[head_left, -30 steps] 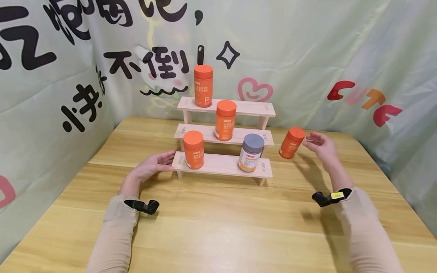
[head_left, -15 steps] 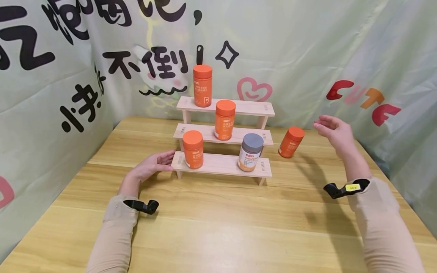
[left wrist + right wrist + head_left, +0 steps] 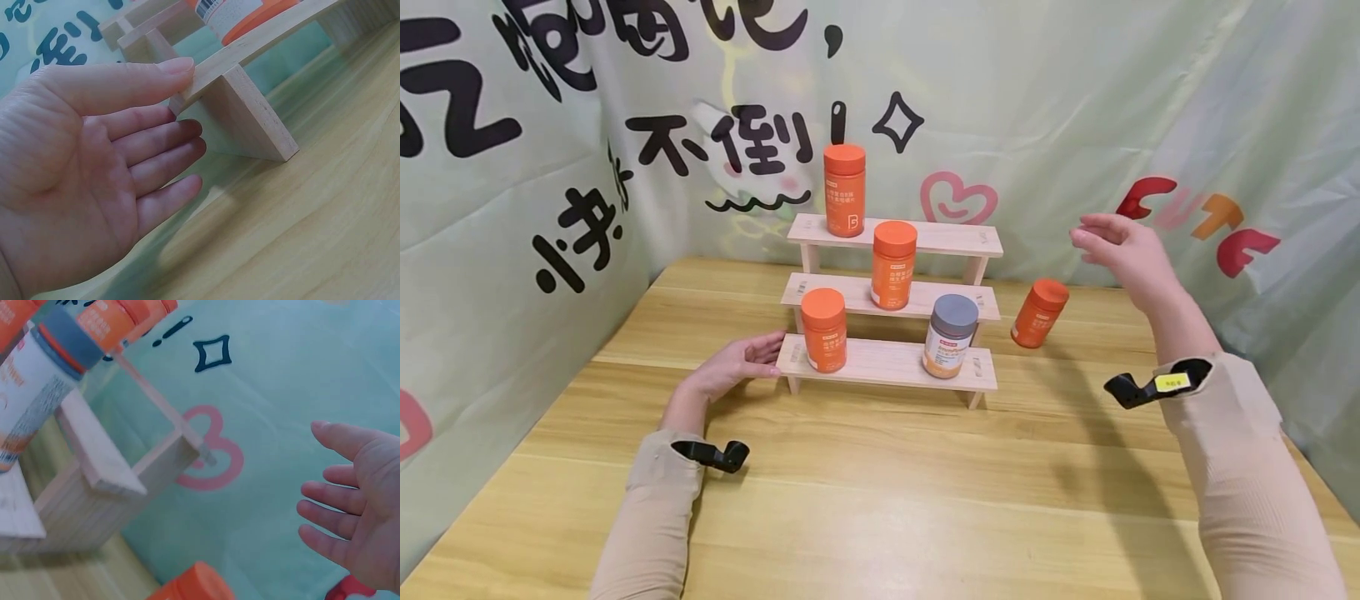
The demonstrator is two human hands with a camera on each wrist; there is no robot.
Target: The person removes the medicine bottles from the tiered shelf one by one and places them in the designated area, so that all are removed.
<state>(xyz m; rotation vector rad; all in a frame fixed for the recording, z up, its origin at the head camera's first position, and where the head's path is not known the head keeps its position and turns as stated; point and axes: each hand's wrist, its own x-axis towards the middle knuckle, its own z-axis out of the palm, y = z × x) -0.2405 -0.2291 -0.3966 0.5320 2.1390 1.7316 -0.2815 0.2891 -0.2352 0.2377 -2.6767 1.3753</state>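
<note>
A three-step wooden display rack (image 3: pixel 886 364) stands on the table. My left hand (image 3: pixel 737 367) touches the left end of its lowest step. In the left wrist view the thumb (image 3: pixel 176 65) lies at the board's end, while the other fingers extend beside it. On the steps are three orange bottles, top (image 3: pixel 846 192), middle (image 3: pixel 892 271) and bottom (image 3: pixel 825 333), plus a grey-capped bottle (image 3: pixel 951 337) at the bottom right. Another orange bottle (image 3: pixel 1037 315) sits on the table right of the rack. Above and right of it, my right hand (image 3: pixel 1127 250) is raised, holding nothing.
The wooden table (image 3: pixel 880 500) extends in front of the rack. A pale printed curtain (image 3: pixel 1060 125) hangs close behind it and along both sides. Black wrist cameras sit on the left cuff (image 3: pixel 711 454) and right cuff (image 3: pixel 1157 383).
My right hand has moved away from the orange bottle on the table, first right and up, then higher and slightly left. The left hand, rack and bottles stay put.
</note>
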